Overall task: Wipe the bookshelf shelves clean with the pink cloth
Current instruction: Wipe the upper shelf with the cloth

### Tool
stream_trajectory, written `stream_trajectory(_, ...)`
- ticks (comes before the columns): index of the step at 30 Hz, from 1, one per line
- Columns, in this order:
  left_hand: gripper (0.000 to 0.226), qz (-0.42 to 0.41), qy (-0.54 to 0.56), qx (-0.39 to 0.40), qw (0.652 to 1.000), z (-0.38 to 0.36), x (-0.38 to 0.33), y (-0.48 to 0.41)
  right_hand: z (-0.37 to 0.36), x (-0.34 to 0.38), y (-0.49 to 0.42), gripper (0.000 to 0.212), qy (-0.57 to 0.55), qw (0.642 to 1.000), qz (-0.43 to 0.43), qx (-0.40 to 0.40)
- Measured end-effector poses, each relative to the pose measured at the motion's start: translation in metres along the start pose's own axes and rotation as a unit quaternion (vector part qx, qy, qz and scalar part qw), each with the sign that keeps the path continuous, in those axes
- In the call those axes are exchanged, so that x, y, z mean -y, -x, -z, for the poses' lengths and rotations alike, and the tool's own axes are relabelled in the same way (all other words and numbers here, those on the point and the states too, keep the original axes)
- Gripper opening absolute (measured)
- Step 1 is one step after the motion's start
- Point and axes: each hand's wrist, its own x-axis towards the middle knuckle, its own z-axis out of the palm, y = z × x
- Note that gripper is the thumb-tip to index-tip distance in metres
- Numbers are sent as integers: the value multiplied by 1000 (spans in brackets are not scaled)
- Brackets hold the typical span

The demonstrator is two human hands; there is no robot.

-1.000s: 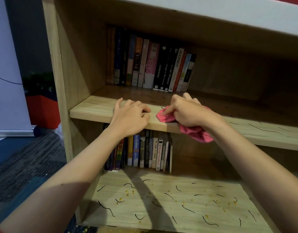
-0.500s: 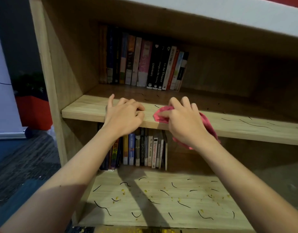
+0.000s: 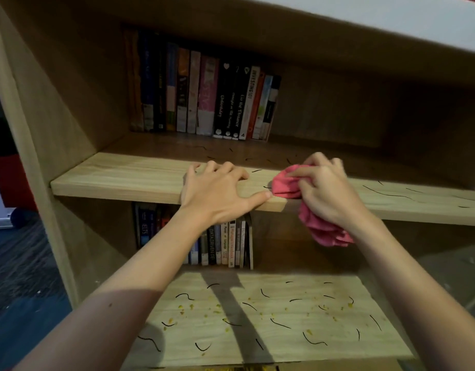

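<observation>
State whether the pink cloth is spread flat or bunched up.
Bunched up: the pink cloth sits crumpled in the right hand, its loose end hanging below the shelf edge.

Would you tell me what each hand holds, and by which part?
The right hand grips the pink cloth around its bunched middle, one end hanging; left hand holds nothing, resting on the shelf.

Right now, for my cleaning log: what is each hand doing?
Left hand: open, resting on the front edge of the middle shelf.
Right hand: closed, gripping the bunched pink cloth.
</observation>
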Motion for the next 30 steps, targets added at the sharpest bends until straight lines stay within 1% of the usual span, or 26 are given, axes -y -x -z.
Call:
stream_trajectory(3, 79, -6, -11, -6, 1000, 0, -1, 1, -6, 8, -9, 35, 1, 997, 29, 74)
stream_trajectory(5, 77, -10, -10, -2, 1000, 1, 0, 2, -6, 6, -12, 32, -9, 995, 48, 91)
stream_trajectory(8, 67, -14, 11, 10, 1000, 4, 0, 2, 3, 2, -8, 29, 7, 988, 104, 110)
stream_trajectory(12, 61, -14, 23, 15, 1000, 5, 1, 1, 14, 2, -19, 24, 51, 987, 98, 117)
stream_trajectory(17, 60, -15, 19, 15, 1000, 5, 1, 2, 0, 21, -34, 22, 33, 985, 125, 116)
stream_trajectory(22, 60, -18, 25, 14, 999, 4, 2, 3, 14, 6, -29, 22, 27, 984, 99, 145)
stream_trajectory(26, 57, -17, 20, 8, 1000, 5, 1, 3, -1, 26, -43, 24, 48, 985, 115, 123)
stream_trajectory(30, 60, -15, 20, 7, 1000, 3, 2, 3, 16, 18, -30, 25, 13, 979, 109, 169)
